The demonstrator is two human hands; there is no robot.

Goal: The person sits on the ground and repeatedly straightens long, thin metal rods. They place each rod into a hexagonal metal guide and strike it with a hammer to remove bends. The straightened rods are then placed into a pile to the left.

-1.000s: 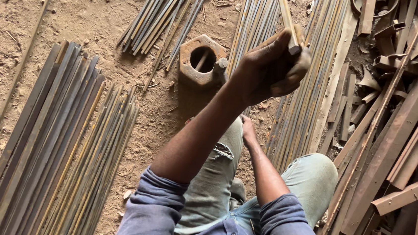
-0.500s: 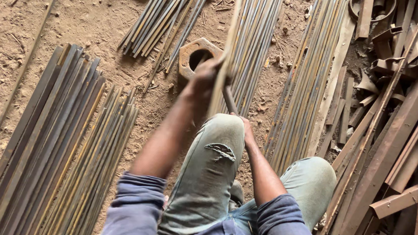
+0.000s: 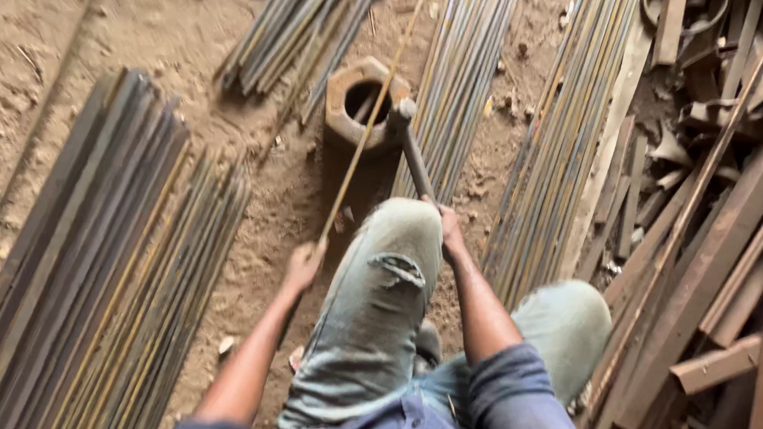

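Note:
My left hand (image 3: 304,266) grips the near end of a long thin metal rod (image 3: 374,117) that runs away from me across a large rusty hexagonal nut (image 3: 359,101) lying on the dirt. My right hand (image 3: 449,232), partly hidden behind my raised knee in torn jeans (image 3: 390,279), holds the handle of a hammer (image 3: 410,144). The hammer's head rests by the nut's right edge.
Bundles of thin metal rods lie on the sandy ground: one to my left (image 3: 105,265), one at the top (image 3: 301,27), two ahead and to the right (image 3: 465,76) (image 3: 569,138). Rusty bars and scrap pile up at the right (image 3: 724,241).
My left hand has drawn back from above the nut to beside my knee, bringing the rod low across the nut. The hammer now shows in my right hand.

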